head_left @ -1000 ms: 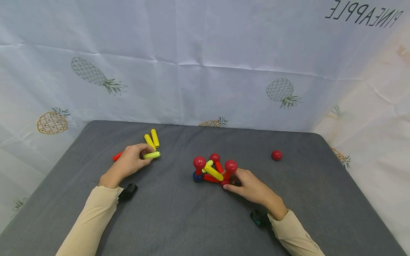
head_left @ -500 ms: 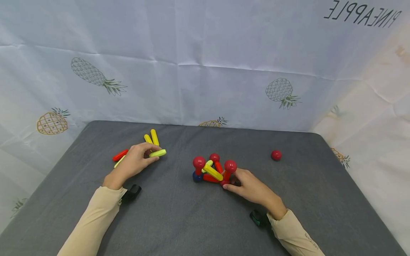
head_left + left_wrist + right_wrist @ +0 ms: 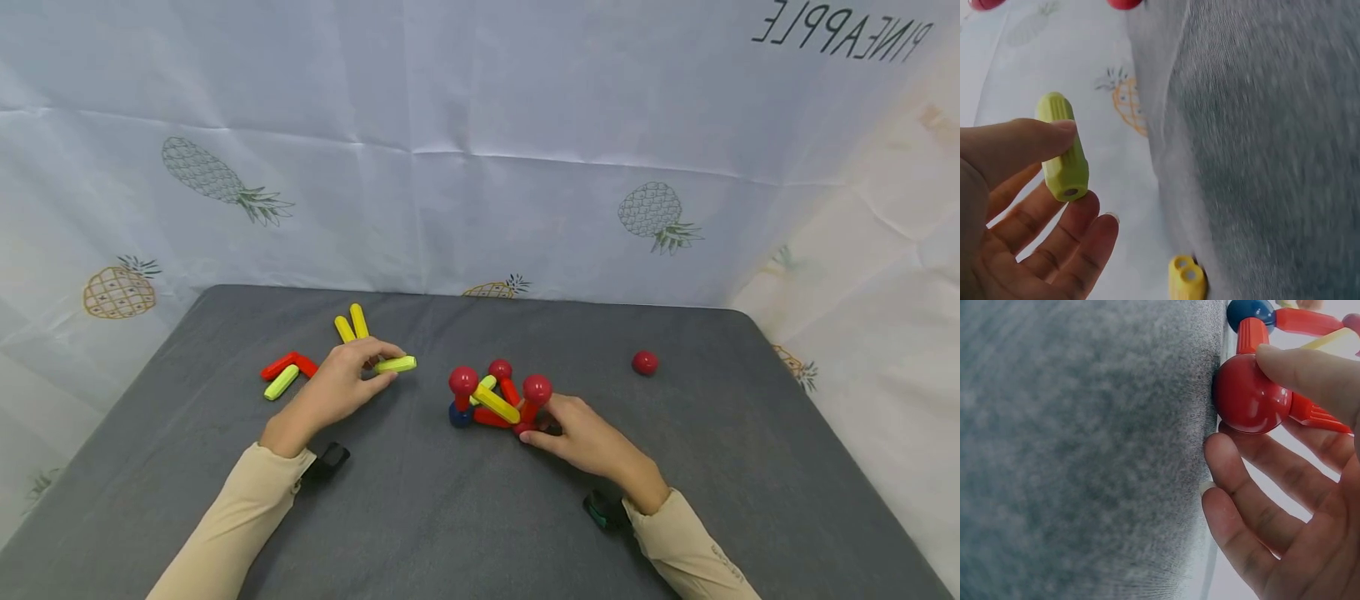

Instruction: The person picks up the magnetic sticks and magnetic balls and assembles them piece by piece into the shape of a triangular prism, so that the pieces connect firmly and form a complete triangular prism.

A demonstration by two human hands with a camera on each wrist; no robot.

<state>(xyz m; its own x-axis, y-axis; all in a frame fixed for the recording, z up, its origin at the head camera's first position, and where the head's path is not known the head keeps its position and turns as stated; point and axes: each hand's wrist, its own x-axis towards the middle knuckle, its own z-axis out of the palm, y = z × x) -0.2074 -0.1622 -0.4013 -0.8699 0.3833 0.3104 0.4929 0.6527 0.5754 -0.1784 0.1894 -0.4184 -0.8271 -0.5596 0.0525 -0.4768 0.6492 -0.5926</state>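
Observation:
My left hand (image 3: 341,387) pinches a yellow-green magnetic building stick (image 3: 396,364) between thumb and fingers, its grey end disc showing in the left wrist view. To its right stands a small frame of sticks and balls, with a yellow stick (image 3: 497,403) slanting across it and a dark blue ball (image 3: 461,415) at its lower left corner. Red balls top its upright red sticks. At the frame's near right corner, my right hand (image 3: 592,437) holds a red ball (image 3: 1250,394), thumb over it and fingers below; red sticks join that ball.
Two yellow sticks (image 3: 358,321) lie behind my left hand. Left of it are red sticks (image 3: 279,367) and another yellow-green stick (image 3: 282,382). One loose red ball (image 3: 645,362) sits at the right. A pineapple-print cloth (image 3: 450,217) hangs behind the grey table (image 3: 420,517).
My left hand has carried the yellow-green stick rightward, closer to the frame, uncovering the red and yellow-green sticks at the left. The right hand stays at the same corner of the frame.

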